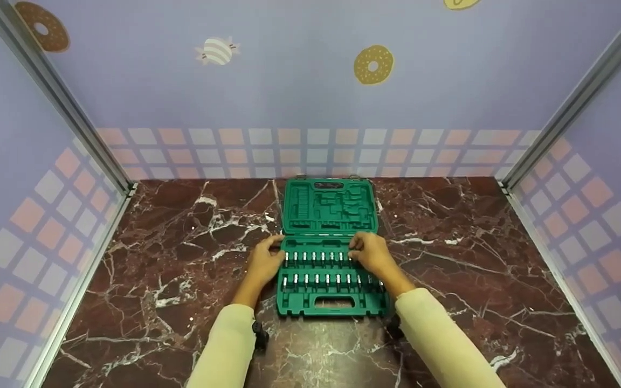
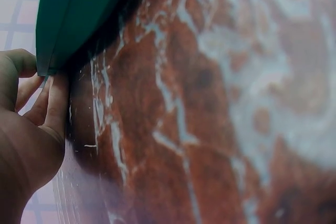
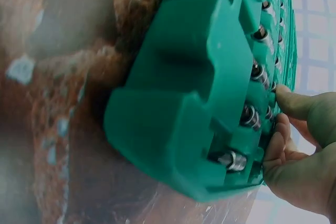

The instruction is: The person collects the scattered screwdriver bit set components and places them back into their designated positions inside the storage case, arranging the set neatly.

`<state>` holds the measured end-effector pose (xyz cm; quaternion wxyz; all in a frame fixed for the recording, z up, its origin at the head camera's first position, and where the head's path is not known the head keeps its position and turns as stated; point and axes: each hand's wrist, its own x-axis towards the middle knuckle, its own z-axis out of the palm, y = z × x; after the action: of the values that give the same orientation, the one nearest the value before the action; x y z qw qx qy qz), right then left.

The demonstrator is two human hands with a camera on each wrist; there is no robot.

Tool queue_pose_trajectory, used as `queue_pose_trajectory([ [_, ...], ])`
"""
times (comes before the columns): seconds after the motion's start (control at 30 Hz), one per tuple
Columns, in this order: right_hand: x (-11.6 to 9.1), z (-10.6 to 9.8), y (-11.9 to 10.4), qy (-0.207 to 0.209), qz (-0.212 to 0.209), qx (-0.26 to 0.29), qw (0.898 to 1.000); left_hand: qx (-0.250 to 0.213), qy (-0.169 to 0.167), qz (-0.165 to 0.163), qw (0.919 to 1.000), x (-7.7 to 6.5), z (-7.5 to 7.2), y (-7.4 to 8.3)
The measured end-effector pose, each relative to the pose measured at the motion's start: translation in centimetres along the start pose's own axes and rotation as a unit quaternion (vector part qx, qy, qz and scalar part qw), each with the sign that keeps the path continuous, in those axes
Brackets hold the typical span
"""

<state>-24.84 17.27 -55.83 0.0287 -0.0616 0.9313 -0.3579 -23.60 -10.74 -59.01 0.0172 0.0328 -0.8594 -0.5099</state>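
An open green plastic tool case [image 1: 333, 311] lies on the table with its lid [image 1: 330, 205] folded back. Two rows of silver bit sockets [image 1: 317, 279] stand in its lower half. My left hand [image 1: 264, 264] holds the case's left edge; in the left wrist view its thumb and fingers pinch the green rim [image 2: 73, 19]. At the right end of the upper row, my right hand [image 1: 372, 253] has its fingertips round a bit socket, which they largely hide. In the right wrist view, that hand [image 3: 310, 140] reaches over the case's edge, above the nearer row of sockets [image 3: 250, 116].
A dark red marble-patterned table [image 1: 181, 280] surrounds the case. Purple walls [image 1: 299, 91] with printed squares and donuts close off the back and both sides. Metal strips [image 1: 84, 280] run along the table's side edges. The lid's back edge lies close to the back wall.
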Motion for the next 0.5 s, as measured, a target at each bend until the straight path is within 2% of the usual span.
queue_pose_trajectory([
  [0.3, -0.1, -0.3, 0.5, -0.005, -0.013, 0.001, 1.0, -0.016, -0.003, 0.006, 0.9999, -0.1, 0.1, 0.1],
  [0.5, -0.4, -0.6, 1.2, -0.001, -0.038, 0.013, 0.999, -0.022, -0.011, 0.008, 0.9997, 0.1, -0.1, 0.1],
])
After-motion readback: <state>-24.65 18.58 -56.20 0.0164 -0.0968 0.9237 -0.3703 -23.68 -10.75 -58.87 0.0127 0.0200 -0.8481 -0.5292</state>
